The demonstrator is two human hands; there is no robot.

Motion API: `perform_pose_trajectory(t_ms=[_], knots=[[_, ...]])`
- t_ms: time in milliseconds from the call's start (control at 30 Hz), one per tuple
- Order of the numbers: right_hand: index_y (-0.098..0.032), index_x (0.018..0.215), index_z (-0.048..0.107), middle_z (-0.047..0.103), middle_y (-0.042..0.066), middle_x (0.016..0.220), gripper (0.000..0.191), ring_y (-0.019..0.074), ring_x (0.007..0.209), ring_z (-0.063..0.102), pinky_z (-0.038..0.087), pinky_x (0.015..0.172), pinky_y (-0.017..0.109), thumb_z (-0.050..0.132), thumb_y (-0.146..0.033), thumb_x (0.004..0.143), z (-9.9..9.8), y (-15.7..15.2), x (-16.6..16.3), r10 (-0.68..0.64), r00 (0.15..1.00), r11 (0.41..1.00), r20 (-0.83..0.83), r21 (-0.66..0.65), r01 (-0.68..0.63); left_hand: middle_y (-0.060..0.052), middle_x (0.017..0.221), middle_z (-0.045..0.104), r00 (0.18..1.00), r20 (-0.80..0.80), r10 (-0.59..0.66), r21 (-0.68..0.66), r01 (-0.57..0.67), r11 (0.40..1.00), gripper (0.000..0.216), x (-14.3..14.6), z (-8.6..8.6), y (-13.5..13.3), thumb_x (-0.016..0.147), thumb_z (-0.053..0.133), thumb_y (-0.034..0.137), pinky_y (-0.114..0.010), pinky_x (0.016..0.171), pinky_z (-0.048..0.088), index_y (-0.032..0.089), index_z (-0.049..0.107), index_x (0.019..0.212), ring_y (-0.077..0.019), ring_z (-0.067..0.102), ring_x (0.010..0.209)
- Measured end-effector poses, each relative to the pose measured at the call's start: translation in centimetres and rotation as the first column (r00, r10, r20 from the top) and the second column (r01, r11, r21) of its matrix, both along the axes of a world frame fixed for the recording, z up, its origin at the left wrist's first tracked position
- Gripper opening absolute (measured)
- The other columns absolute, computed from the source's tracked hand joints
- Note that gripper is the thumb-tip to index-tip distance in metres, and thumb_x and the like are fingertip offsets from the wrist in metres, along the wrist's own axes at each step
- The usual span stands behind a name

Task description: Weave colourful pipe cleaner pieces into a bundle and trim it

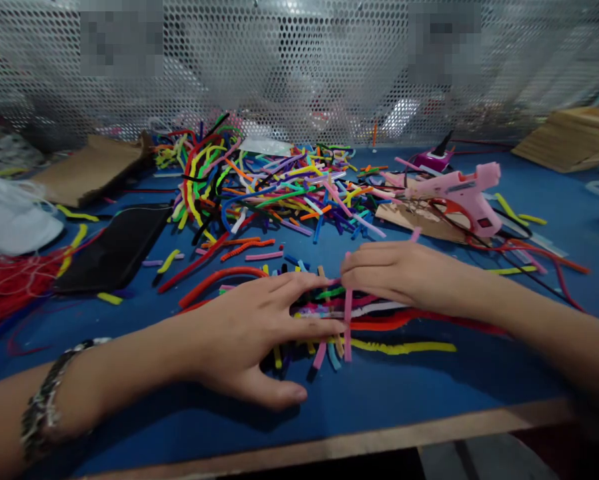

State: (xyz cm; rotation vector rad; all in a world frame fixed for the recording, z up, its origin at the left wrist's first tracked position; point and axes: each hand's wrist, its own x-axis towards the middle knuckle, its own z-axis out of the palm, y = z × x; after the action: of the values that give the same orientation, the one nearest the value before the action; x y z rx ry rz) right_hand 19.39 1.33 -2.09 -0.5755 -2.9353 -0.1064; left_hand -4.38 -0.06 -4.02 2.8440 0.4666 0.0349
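Note:
Lengths of pipe cleaner in several colours are laid crosswise in a woven strip on the blue table, much of it hidden under my hands. My left hand (259, 327) rests over this weave, fingers spread and thumb out, its index fingertip touching a pink pipe cleaner (348, 333) that crosses the long strands. The fingers of my right hand (394, 273) are closed together at the upper part of that pink piece. A yellow pipe cleaner (409, 347) and a red-orange one (379, 325) run out to the right below my right hand.
Behind the hands spreads a heap of cut pipe cleaners (279, 187). A pink glue gun (469, 197) lies at the right on cardboard. At the left are a black phone (116, 250), red string (24, 283) and a white mask (14, 217). Perforated metal (299, 67) closes the back.

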Motion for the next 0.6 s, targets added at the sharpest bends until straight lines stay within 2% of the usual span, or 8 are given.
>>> perform_pose_trajectory(t_ms=[200,333,433,600], knots=[[-0.02,0.086,0.064,0.051,0.006,0.084,0.042,0.0151,0.074,0.046,0.037,0.066,0.028,0.025,-0.035,0.09,2.3,1.9,1.2,-0.117,0.993,0.991,-0.028,0.066,0.118,-0.013,0.136,0.03,0.999,0.018,-0.044,0.007,0.044,0.999,0.059,0.1,0.0,0.3,0.073,0.048,0.047,-0.048,0.096,0.03,0.029,0.036,0.128,-0.0296,0.034,0.121],[-0.019,0.082,0.065,0.05,0.008,0.082,0.042,0.0168,0.073,0.044,0.033,0.063,0.03,0.027,-0.033,0.09,2.3,3.3,1.1,-0.101,0.989,0.987,0.106,0.136,0.086,-0.013,0.135,0.034,0.999,0.003,-0.049,0.016,0.049,0.999,0.059,0.3,0.2,0.3,0.072,0.049,0.046,-0.047,0.096,0.032,0.027,0.038,0.127,-0.0292,0.035,0.121],[-0.02,0.082,0.065,0.05,0.008,0.084,0.038,0.0165,0.072,0.042,0.031,0.062,0.03,0.03,-0.032,0.09,2.1,3.7,1.1,-0.084,0.988,0.976,0.133,0.213,0.055,-0.012,0.133,0.037,0.998,0.005,-0.057,0.017,0.057,0.998,0.058,0.4,0.3,0.3,0.071,0.05,0.046,-0.046,0.096,0.032,0.027,0.041,0.125,-0.0281,0.036,0.121],[-0.019,0.077,0.06,0.054,0.006,0.081,0.031,0.0172,0.071,0.045,0.03,0.06,0.029,0.032,-0.022,0.089,1.5,2.3,0.2,-0.108,0.971,0.965,0.215,0.256,0.051,-0.012,0.131,0.04,0.998,0.025,-0.061,0.027,0.061,0.998,0.058,0.3,0.3,0.4,0.071,0.051,0.046,-0.045,0.096,0.033,0.027,0.043,0.124,-0.0276,0.037,0.12]])
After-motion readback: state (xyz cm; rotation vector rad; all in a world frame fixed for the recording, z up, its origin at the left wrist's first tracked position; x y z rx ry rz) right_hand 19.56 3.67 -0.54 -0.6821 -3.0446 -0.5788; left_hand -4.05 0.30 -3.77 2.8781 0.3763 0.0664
